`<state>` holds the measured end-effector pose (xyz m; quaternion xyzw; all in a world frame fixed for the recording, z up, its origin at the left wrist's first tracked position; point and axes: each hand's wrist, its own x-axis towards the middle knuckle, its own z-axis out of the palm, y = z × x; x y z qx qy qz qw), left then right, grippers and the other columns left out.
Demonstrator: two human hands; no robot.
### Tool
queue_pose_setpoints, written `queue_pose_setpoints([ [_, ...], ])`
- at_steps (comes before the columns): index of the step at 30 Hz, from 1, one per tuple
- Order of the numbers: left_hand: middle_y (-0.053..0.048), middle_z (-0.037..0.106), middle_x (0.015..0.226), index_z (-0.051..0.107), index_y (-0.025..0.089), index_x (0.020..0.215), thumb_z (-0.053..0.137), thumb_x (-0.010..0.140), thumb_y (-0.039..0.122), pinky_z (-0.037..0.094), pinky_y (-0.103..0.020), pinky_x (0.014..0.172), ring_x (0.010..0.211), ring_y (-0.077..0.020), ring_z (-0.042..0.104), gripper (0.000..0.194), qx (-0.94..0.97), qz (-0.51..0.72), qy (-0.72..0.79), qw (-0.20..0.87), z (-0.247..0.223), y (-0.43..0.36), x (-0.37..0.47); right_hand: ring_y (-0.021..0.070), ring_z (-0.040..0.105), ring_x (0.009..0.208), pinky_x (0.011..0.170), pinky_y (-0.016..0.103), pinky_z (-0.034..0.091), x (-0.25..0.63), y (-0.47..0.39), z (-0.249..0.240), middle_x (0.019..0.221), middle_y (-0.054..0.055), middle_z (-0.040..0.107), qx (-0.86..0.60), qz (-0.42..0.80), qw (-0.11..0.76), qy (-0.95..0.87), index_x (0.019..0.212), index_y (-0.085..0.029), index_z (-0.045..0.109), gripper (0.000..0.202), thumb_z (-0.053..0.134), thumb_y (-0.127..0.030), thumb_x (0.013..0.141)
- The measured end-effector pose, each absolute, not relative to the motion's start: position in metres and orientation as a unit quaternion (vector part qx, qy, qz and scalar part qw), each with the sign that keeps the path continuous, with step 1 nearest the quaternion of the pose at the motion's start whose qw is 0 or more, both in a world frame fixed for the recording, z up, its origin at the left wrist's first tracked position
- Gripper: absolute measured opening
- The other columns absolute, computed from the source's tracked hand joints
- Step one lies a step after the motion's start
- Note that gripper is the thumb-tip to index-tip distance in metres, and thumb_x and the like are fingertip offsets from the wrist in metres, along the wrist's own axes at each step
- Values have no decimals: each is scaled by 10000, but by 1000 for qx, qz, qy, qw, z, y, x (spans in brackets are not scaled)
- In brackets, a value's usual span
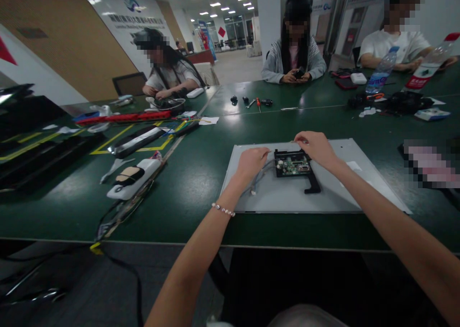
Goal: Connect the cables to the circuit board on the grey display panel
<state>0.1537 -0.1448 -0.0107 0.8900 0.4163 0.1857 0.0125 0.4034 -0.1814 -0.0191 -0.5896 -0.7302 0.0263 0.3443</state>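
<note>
A flat light-grey panel (334, 174) lies on the green table in front of me. On it rests a black frame (312, 183) holding a green circuit board (293, 165). Grey cables (259, 174) run from the board's left side, partly under my left hand. My left hand (252, 163) is closed in a pinch at the frame's upper left; what its fingertips hold is too small to name. Over the frame's upper right corner, my right hand (314, 146) is also pinched, its fingertips on something I cannot make out.
A white power strip (134, 178) with cables lies left on the green table (194, 188). Screwdrivers (258, 105) and small tools lie beyond the panel. Bottles (383, 71) and a pixelated object (431, 166) are right. Several people sit across the table.
</note>
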Motion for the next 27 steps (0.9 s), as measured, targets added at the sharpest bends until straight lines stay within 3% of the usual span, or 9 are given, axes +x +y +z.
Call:
queue_pose_setpoints([
  [5,-105,738,1010,729,189,1041,481,913,178,489,-329,827,913,-238,682,279,898,119,424,-26,-10,-145,153,211,686,880,840,349,517,412,-182,-32,922,69,738,-571,61,376,-727,945,-177,692,193,524,-178,851],
  [10,-105,736,1010,739,177,977,488,870,155,490,-322,827,929,-237,676,274,903,77,422,-39,-9,-145,152,222,687,926,896,377,498,411,-181,-37,995,70,746,-567,47,355,-742,1109,-189,695,308,516,-171,859],
  [16,-111,738,912,719,157,1061,480,898,257,489,-369,870,909,-254,683,306,887,97,450,-42,-6,-148,153,230,693,933,915,375,482,413,-180,-43,940,39,761,-587,30,382,-713,860,-214,735,221,527,-150,818],
  [22,-118,653,1255,585,141,1286,442,973,388,457,-369,1004,1142,-239,613,423,909,183,373,24,-6,-156,159,231,676,1020,977,397,465,411,-179,-47,1045,50,747,-585,37,403,-703,853,-216,740,200,558,-152,798],
  [27,-118,565,1384,573,140,1303,447,985,385,382,-394,1111,1287,-228,516,422,958,144,245,50,-8,-160,164,229,642,1103,1026,405,453,409,-174,-56,1186,82,700,-586,23,367,-722,881,-203,762,224,550,-151,833],
])
